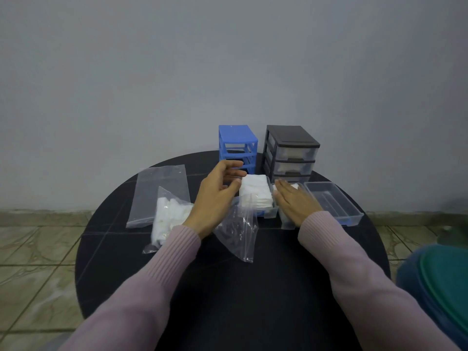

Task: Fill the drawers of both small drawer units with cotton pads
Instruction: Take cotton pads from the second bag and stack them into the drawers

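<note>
Pads stacked in a loose drawer, hands either side

The cotton pads sat in a clear drawer between both hands, long axis running near to far. The left hand hovered loosely curled, gripping nothing; the right hand lay flat, fingers together, just right of it.

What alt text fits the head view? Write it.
Left hand and right hand hover open either side of a clear drawer packed with cotton pads, before the empty blue unit and the black unit.
</note>
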`<state>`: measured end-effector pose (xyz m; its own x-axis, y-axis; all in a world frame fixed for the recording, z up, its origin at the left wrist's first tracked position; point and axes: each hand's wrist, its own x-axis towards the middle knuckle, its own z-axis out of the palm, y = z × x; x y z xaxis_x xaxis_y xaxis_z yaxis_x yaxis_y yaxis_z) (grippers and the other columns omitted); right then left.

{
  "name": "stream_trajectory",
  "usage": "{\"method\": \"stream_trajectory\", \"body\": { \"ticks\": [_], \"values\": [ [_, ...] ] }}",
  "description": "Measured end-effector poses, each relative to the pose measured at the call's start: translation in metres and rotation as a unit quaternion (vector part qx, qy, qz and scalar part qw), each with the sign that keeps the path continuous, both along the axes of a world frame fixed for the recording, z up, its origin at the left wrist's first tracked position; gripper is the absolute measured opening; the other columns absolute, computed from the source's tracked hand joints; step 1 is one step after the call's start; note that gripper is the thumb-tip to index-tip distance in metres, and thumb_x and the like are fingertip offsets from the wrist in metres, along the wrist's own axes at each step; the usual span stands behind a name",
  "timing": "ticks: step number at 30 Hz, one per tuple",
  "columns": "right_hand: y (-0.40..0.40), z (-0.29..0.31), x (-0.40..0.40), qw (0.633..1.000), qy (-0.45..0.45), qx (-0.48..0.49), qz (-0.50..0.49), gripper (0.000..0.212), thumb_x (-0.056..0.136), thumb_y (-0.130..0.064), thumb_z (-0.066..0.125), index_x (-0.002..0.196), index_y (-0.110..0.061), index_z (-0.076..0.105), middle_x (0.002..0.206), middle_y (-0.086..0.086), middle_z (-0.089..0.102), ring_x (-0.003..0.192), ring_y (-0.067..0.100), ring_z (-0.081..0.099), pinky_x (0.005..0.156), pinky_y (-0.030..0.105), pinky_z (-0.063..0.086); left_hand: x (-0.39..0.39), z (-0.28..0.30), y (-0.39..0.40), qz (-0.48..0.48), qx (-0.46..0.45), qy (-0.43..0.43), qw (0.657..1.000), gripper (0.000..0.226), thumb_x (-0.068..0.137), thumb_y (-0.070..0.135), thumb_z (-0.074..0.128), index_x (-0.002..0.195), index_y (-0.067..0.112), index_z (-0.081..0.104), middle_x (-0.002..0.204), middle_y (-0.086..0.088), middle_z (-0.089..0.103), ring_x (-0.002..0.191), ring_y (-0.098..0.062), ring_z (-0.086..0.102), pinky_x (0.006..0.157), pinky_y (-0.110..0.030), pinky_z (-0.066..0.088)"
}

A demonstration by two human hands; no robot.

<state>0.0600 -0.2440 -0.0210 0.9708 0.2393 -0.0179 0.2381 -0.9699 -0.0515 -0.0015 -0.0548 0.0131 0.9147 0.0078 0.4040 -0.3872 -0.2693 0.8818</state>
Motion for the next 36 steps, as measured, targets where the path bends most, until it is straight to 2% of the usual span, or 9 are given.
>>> {"method": "stream_trajectory", "body": {
  "ticks": [4, 6, 10, 14, 20, 25, 30, 33, 36],
  "values": [
    [0.000, 0.007, -0.004, 0.994, -0.034, 0.104, -0.010, 0.051, 0.102, -0.034, 0.015, 0.149, -0.014, 0.012, 0.157, 0.002, 0.012, 0.144, 0.014, 0.010, 0.116, 0.033, 0.002, 0.001, 0.005, 0.005, 0.003, -0.009, 0.005, 1.000, 0.025, 0.094, 0.005, 0.050, 0.114, 0.018, 0.055, 0.105, 0.006, 0.064, 0.100, -0.007, 0.060, 0.089, -0.020, 0.046],
    [0.001, 0.012, -0.012, 0.989, -0.066, 0.132, 0.000, 0.047, 0.102, -0.032, 0.021, 0.145, -0.013, 0.026, 0.152, 0.004, 0.028, 0.139, 0.018, 0.026, 0.114, 0.033, 0.015, 0.000, 0.007, 0.009, 0.012, 0.004, 0.006, 1.000, 0.024, 0.094, 0.004, 0.048, 0.112, 0.017, 0.056, 0.104, 0.006, 0.064, 0.099, -0.005, 0.059, 0.088, -0.017, 0.046],
    [0.008, 0.018, -0.040, 0.969, -0.149, 0.193, 0.049, 0.020, 0.098, -0.019, 0.042, 0.109, -0.012, 0.057, 0.110, 0.003, 0.057, 0.097, 0.016, 0.053, 0.087, 0.026, 0.043, 0.000, 0.003, 0.018, 0.114, 0.089, 0.023, 0.989, 0.023, 0.093, 0.007, 0.049, 0.111, 0.016, 0.059, 0.110, 0.005, 0.061, 0.096, -0.005, 0.055, 0.076, -0.009, 0.043],
    [0.022, 0.013, -0.067, 0.962, -0.122, 0.228, 0.082, 0.011, 0.093, -0.012, 0.050, 0.091, -0.012, 0.060, 0.090, -0.002, 0.057, 0.082, 0.010, 0.052, 0.080, 0.023, 0.046, -0.006, -0.005, 0.027, 0.310, 0.122, 0.090, 0.939, 0.026, 0.088, 0.010, 0.053, 0.112, 0.016, 0.058, 0.128, -0.008, 0.051, 0.117, -0.025, 0.045, 0.097, -0.038, 0.040],
    [0.036, 0.002, -0.078, 0.950, -0.077, 0.294, 0.077, 0.014, 0.091, -0.009, 0.053, 0.098, -0.012, 0.064, 0.086, -0.003, 0.058, 0.071, 0.000, 0.049, 0.068, 0.010, 0.036, -0.026, -0.010, 0.044, 0.429, 0.154, 0.100, 0.884, 0.035, 0.088, 0.019, 0.056, 0.122, 0.017, 0.047, 0.144, -0.010, 0.030, 0.140, -0.025, 0.016, 0.114, -0.054, 0.005],
    [0.050, 0.002, -0.080, 0.939, -0.046, 0.333, 0.065, 0.018, 0.092, -0.010, 0.053, 0.106, -0.014, 0.063, 0.092, -0.001, 0.060, 0.076, -0.001, 0.050, 0.079, 0.015, 0.042, -0.037, -0.021, 0.059, 0.399, 0.120, 0.199, 0.887, 0.045, 0.089, 0.024, 0.055, 0.130, 0.014, 0.041, 0.153, -0.014, 0.011, 0.142, -0.033, 0.004, 0.114, -0.058, 0.008],
    [0.064, 0.002, -0.080, 0.928, -0.015, 0.366, 0.061, 0.024, 0.093, -0.004, 0.050, 0.114, -0.011, 0.061, 0.111, 0.004, 0.060, 0.095, 0.007, 0.051, 0.089, 0.019, 0.040, -0.055, -0.033, 0.052, 0.369, 0.009, 0.166, 0.915, 0.056, 0.088, 0.014, 0.061, 0.137, 0.009, 0.034, 0.154, -0.015, -0.004, 0.136, -0.037, 0.022, 0.109, -0.042, 0.028],
    [0.062, 0.006, -0.076, 0.916, 0.001, 0.397, 0.048, 0.021, 0.093, -0.004, 0.050, 0.108, -0.011, 0.063, 0.111, 0.005, 0.060, 0.094, 0.009, 0.052, 0.085, 0.020, 0.041, -0.058, -0.030, 0.051, 0.359, -0.010, 0.201, 0.911, 0.067, 0.087, 0.017, 0.064, 0.142, 0.009, 0.026, 0.153, -0.019, 0.006, 0.134, -0.038, 0.027, 0.108, -0.042, 0.029],
    [0.061, 0.011, -0.075, 0.898, 0.052, 0.433, 0.058, 0.022, 0.093, -0.002, 0.046, 0.097, -0.013, 0.064, 0.110, 0.003, 0.063, 0.094, 0.009, 0.056, 0.093, 0.028, 0.047, -0.058, -0.029, 0.052, 0.349, 0.017, 0.221, 0.911, 0.051, 0.089, 0.023, 0.060, 0.134, 0.009, 0.039, 0.145, -0.017, 0.030, 0.128, -0.036, 0.035, 0.105, -0.043, 0.033]
  ]
}}
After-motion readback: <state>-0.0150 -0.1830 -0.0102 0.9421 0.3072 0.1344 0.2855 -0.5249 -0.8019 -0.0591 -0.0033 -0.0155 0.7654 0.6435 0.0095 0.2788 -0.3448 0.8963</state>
